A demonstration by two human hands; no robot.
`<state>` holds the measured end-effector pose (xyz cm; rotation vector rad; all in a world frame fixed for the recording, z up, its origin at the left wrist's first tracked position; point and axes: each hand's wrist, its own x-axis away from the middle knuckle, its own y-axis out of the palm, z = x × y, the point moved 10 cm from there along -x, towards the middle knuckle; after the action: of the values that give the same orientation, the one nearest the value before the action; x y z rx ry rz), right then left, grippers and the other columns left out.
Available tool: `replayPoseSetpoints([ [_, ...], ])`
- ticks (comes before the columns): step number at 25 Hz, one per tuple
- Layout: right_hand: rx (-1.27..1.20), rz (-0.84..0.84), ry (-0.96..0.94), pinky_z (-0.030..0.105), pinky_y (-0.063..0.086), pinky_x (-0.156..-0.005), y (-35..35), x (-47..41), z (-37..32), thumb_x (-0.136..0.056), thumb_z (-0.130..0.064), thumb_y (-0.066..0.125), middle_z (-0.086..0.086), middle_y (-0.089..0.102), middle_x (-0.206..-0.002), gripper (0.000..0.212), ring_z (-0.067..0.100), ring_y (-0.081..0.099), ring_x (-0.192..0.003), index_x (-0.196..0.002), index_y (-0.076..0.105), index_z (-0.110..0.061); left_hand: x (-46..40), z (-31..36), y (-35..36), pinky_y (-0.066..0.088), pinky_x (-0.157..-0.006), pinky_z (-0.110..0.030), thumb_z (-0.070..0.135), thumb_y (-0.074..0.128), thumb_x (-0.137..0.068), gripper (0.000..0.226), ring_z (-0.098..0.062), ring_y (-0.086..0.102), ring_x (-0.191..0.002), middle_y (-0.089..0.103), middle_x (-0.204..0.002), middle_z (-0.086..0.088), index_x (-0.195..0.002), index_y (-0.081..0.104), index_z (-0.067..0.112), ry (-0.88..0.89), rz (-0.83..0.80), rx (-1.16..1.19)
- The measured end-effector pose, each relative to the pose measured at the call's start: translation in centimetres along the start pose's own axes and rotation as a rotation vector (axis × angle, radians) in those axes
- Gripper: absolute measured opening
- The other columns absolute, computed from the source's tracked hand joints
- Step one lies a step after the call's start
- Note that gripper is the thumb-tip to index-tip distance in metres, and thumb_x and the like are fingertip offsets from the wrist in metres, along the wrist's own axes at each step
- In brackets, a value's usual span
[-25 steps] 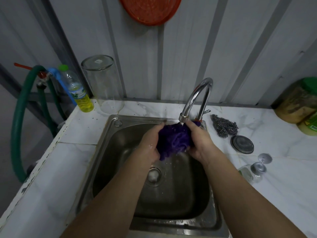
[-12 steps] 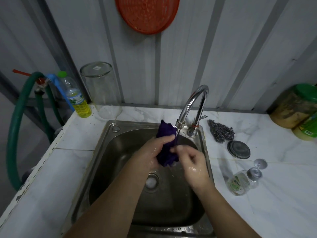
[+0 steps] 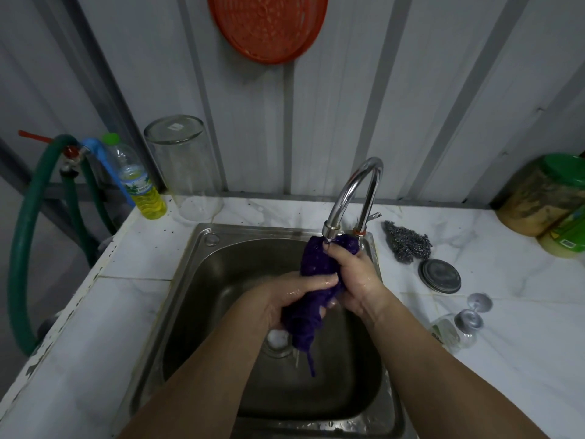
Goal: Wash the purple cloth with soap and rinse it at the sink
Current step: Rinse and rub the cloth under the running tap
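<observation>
both wet hands, left hand (image 3: 285,299) and right hand (image 3: 357,277), fingers closed tight around bunched dark purple cloth (image 3: 313,264) under curved chrome faucet (image 3: 354,198), over steel sink (image 3: 202,280).

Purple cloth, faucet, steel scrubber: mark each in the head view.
Purple cloth (image 3: 318,263), head view, upper bunched part.
Faucet (image 3: 364,175), head view, curved neck.
Steel scrubber (image 3: 406,242), head view, middle of the wad.

You have two hands (image 3: 319,289) on one purple cloth (image 3: 316,264), one tap (image 3: 354,191), one sink (image 3: 202,267), one steel scourer (image 3: 406,243), one round lid (image 3: 439,275), two plastic bottles (image 3: 139,182), one upturned glass jar (image 3: 183,166)
</observation>
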<state>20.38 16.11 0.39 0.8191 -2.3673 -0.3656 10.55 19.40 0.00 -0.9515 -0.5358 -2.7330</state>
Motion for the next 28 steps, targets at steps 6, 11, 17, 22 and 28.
replayPoseSetpoints([
  [6,0.059,0.161,-0.040,0.039,0.060,-0.070,-0.4,-1.0,-0.2,-0.086,-0.010,0.076,0.009,0.066,-0.075,0.016,0.022,0.064,-0.069,-0.097,0.066,-0.004,-1.1,2.1,-1.0,0.056,-0.077,-0.037,0.013,0.066,-0.071,0.020,-0.023,0.066,-0.072,0.069,-0.078,-0.007,-0.090,0.072,0.011,0.042,0.349,-0.597],
  [11,0.400,0.275,-0.024,0.026,0.052,-0.055,-1.2,-0.9,-1.0,-0.083,-0.009,0.073,0.006,0.065,-0.070,0.009,0.018,0.063,-0.064,-0.089,0.067,-0.007,-0.7,3.0,-0.2,0.047,-0.070,-0.031,0.030,0.060,-0.092,0.022,-0.020,0.062,-0.075,0.065,-0.080,-0.002,-0.103,0.070,0.013,0.086,0.578,-1.038],
  [17,0.098,0.369,0.035,0.043,0.059,-0.081,-2.7,-1.6,0.2,-0.083,-0.017,0.074,0.011,0.065,-0.081,0.022,0.026,0.064,-0.075,-0.101,0.064,-0.008,-0.2,3.3,-1.2,0.058,-0.074,-0.036,0.035,0.072,-0.081,0.037,-0.024,0.072,-0.087,0.073,-0.097,-0.003,-0.112,0.061,0.020,0.326,0.640,-0.846],
  [22,-0.309,0.239,-0.014,0.053,0.058,-0.091,-1.4,-0.5,-1.4,-0.086,-0.047,0.074,0.010,0.073,-0.099,0.038,0.030,0.070,-0.090,-0.101,0.068,-0.012,-1.0,-2.6,-1.3,0.057,-0.094,-0.054,0.059,0.070,-0.085,0.053,-0.034,0.072,-0.104,0.071,-0.116,-0.012,-0.123,0.059,0.023,0.053,0.281,0.284],
  [28,0.087,0.265,-0.288,0.038,0.063,-0.076,-1.3,3.2,-0.3,-0.083,-0.004,0.077,0.002,0.074,-0.077,0.013,0.029,0.071,-0.085,-0.084,0.068,-0.014,-2.5,0.6,-2.1,0.063,-0.083,-0.048,0.047,0.080,-0.080,0.063,-0.034,0.074,-0.095,0.075,-0.111,-0.017,-0.120,0.066,0.001,0.157,0.478,0.755],
])
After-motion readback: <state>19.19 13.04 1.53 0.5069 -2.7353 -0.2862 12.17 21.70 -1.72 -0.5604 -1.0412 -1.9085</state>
